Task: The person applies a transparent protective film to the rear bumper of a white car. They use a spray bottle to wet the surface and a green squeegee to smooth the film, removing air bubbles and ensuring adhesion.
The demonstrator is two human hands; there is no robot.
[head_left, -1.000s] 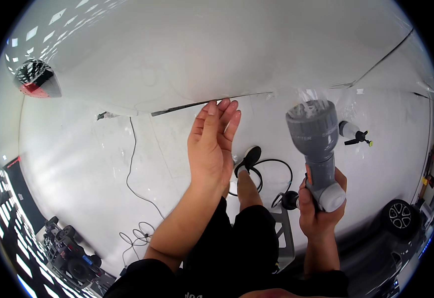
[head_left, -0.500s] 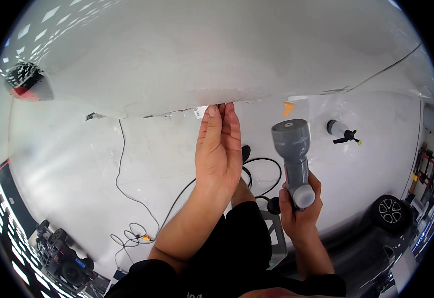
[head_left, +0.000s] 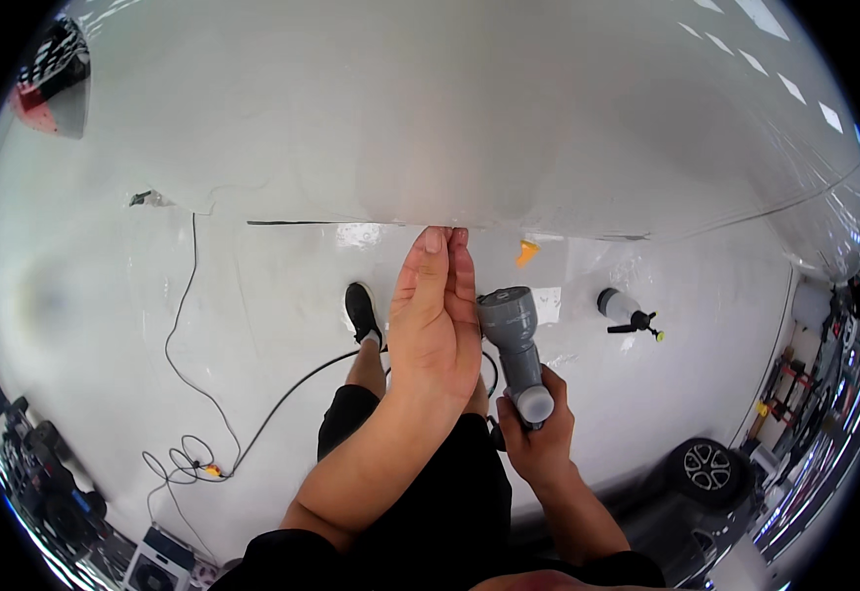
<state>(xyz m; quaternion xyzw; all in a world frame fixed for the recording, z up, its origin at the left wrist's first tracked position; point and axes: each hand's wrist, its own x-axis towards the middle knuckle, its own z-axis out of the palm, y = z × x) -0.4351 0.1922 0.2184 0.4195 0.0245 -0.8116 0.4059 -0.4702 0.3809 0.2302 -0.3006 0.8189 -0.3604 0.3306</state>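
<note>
A pale, glossy car panel (head_left: 430,108) with wet-looking clear film on it fills the far part of the head view. My left hand (head_left: 435,320) reaches up to the panel's lower edge, its thumb and fingertips pinched together on the film edge (head_left: 447,226). The fingers themselves hide most of what they grip. Lower and to the right, my right hand (head_left: 541,433) is wrapped round the handle of a grey heat gun (head_left: 514,340). The gun's wide round head points up toward the panel edge, close beside my left hand and apart from it.
An orange-yellow scraper-like piece (head_left: 527,253) shows below the panel edge. On the floor are a spray bottle (head_left: 627,308) at right and a looped thin cable (head_left: 189,460) at left. A dark car's wheel (head_left: 707,466) is at lower right; a red-and-black tail light (head_left: 56,84) is upper left.
The view has shifted, so the floor items sit further left. The heat gun has come closer to my left hand. My left fingers stay at the panel's lower edge.
</note>
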